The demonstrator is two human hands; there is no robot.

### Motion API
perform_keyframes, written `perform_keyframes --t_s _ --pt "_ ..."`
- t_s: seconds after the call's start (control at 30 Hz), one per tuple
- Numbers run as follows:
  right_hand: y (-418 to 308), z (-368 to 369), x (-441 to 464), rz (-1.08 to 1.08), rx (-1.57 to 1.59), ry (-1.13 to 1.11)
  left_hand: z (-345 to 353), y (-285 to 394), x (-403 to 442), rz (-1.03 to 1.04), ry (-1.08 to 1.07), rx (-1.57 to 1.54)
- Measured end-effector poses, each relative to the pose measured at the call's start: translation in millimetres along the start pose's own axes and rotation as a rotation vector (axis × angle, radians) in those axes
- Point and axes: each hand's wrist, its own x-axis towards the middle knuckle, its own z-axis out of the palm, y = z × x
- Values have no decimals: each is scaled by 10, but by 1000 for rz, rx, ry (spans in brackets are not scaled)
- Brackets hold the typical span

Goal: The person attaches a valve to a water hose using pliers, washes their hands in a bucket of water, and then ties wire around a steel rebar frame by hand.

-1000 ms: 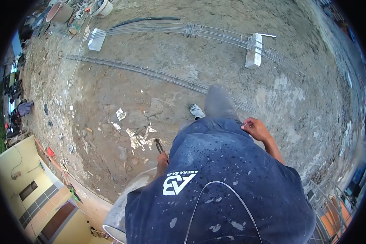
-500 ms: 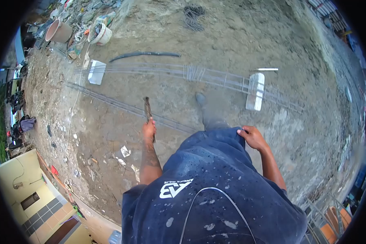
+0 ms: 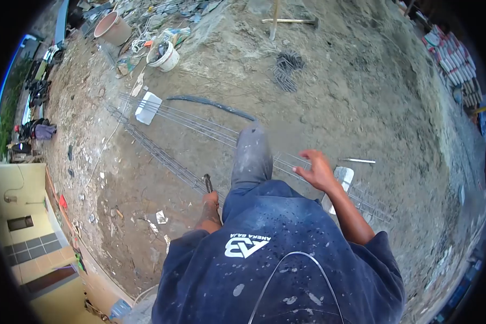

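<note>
My left hand is wrapped round a dark, rusty tool that looks like pincers; its lower end is hidden by the hand. A narrow rebar cage lies on the ground just beyond it. My right hand is held out with fingers apart and nothing in it. Below or beside that hand run long steel bars, resting across a white block on the left and another white block on the right. My raised knee hides the middle of the bars.
A black hose lies beyond the bars. Farther off are a heap of bent steel pieces and a long-handled tool. Two buckets, one pinkish and one white, stand by rubble at upper left. A thin white stick lies right.
My right hand has let go of the shirt hem and reached forward with its fingers spread. My left hand has drawn back towards my body with the tool. One leg has stepped forward.
</note>
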Motion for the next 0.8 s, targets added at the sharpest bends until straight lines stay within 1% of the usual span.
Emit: perform_keyframes --t_s 0.03,0.1,0.13,0.17,0.2,0.23,0.27,0.3,0.33,0.37,0.4,0.43,0.47,0.53,0.57,0.6,0.63,0.67,0.7,0.73,0.77,0.8 --pt "-182 14 123 -168 13 -81 37 170 -17 6 29 42" --pt "-671 60 366 -18 355 -456 119 619 6 173 35 222" --pt "-884 72 484 -141 297 -520 174 843 14 167 30 212" --pt "-1002 70 619 -263 236 -585 236 1110 13 235 31 224" --pt "-1016 62 747 -264 225 -601 296 1383 12 302 34 232" --pt "-1015 59 875 -208 463 -774 348 1625 -2 364 37 241" --pt "-1012 55 999 -144 701 -945 348 1862 -141 402 -4 215" --pt "-999 -7 1144 -43 761 -1006 338 2137 -317 438 -42 181" --pt "-981 -32 1254 -38 748 -1043 350 2391 -431 393 -119 139" --pt "-961 -43 1348 -361 91 -707 403 2574 -475 345 -192 91" --pt "-934 -51 1512 -673 -537 -303 614 2701 -331 457 -76 210" --pt "-894 -64 1746 -805 -415 -329 851 2854 -77 565 44 328" --pt "-900 -70 2005 -851 -430 -366 1063 3007 154 544 51 270" --pt "-961 -97 2484 -555 100 -561 1550 3272 328 627 134 322" --pt "-946 -89 2809 -634 44 -519 1483 3585 311 585 144 263" --pt "-990 -133 3014 -621 46 -588 1366 3670 107 633 147 305" --pt "-1035 -197 3235 -511 37 -631 1331 3717 -99 677 132 353" --pt "-1080 -207 3514 -429 27 -649 1287 3982 4 586 60 326" --pt "-1015 -220 3670 -536 102 -588 1283 4200 93 501 -19 310" --pt "-1031 -335 3670 -515 105 -625 1055 4388 -179 511 -50 378" --pt "-1129 -449 3728 -329 105 -642 672 4723 -414 539 -50 446" --pt "-1252 -503 3888 -179 113 -644 474 5109 -300 607 0 499"
